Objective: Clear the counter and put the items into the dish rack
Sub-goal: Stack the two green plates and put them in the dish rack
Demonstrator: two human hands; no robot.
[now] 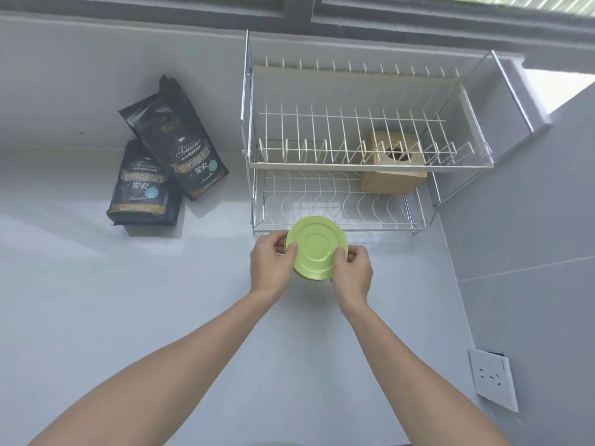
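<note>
A small green saucer (317, 247) is held up on edge just in front of the lower tier of the two-tier wire dish rack (338, 220). My left hand (272, 262) grips its left rim and my right hand (352, 268) grips its right rim, thumbs on the face turned towards me. The saucer's top edge overlaps the front rail of the lower tier. The upper tier (370, 167) holds no dishes.
Two black coffee bags (167, 156) lean on the white counter (128, 300) left of the rack. A tan tissue box (392, 169) sits in the rack's lower tier at the right. A grey wall with a white socket (492, 379) borders the right side.
</note>
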